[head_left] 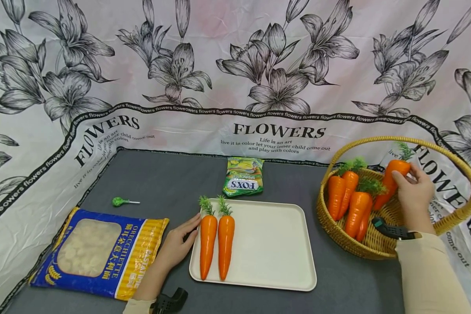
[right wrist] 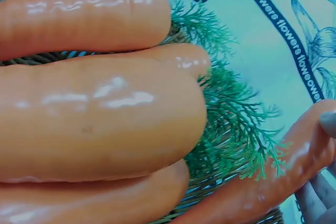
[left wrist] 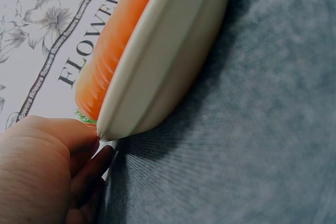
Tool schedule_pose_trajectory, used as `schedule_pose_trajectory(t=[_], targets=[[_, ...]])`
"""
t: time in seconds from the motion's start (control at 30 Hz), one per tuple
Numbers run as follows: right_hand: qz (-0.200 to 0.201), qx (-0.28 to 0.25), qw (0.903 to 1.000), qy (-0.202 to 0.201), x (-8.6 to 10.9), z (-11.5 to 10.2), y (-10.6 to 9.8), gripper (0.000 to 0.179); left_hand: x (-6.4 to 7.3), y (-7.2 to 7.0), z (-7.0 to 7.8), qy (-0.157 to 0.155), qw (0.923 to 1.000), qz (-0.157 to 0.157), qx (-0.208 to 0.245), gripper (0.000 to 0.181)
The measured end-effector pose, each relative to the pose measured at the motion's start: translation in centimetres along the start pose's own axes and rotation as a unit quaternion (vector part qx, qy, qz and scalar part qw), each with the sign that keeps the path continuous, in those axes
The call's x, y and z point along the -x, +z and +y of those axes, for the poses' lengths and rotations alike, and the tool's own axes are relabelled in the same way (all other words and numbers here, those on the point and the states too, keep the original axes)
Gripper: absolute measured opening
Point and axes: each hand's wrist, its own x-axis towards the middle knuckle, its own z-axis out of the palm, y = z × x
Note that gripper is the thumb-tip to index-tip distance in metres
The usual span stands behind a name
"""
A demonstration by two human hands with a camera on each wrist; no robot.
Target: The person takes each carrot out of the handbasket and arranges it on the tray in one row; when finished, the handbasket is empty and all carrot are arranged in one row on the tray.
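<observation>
At the right, my right hand (head_left: 416, 192) grips the thick top of an orange toy carrot (head_left: 392, 179) with green leaves, thumb on its near side. This carrot slants with its lower end inside the wicker basket (head_left: 349, 246). Several other glossy carrots (head_left: 359, 209) lie beside it there, and their broad tops (right wrist: 105, 114) fill much of the right wrist view. My left hand (head_left: 178, 244) pinches the left rim of the cream tray (head_left: 271, 244), its fingertips near the top left corner. Two carrots (head_left: 208, 246) lie side by side on the tray's left part, leaves pointing away.
A green FOX'S candy bag (head_left: 244, 176) lies behind the tray. To the left are a blue and yellow pasta bag (head_left: 98, 253) and a green lollipop (head_left: 118, 201). The basket's tall handle (head_left: 408, 139) arches over the carrots, and a flower-printed cloth (head_left: 274, 96) hangs behind.
</observation>
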Motion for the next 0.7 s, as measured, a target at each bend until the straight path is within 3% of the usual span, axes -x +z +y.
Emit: schedule_pose_trajectory(t=[0.13,0.37,0.7], targets=[[0.004,-0.050,0.9987,-0.003,0.2,-0.7,-0.2,0.058,0.1,0.2,0.0,0.005,1.0000,0.005,-0.003,0.037],[-0.023,-0.056,0.9978,-0.027,0.8,-1.3,-0.7,0.060,0.1,0.1,0.1,-0.009,0.9999,-0.004,0.006,0.038],[-0.031,0.017,0.9988,-0.034,1.4,-1.8,-1.1,0.065,-0.1,0.0,0.0,-0.012,0.9999,-0.007,0.007,0.038]])
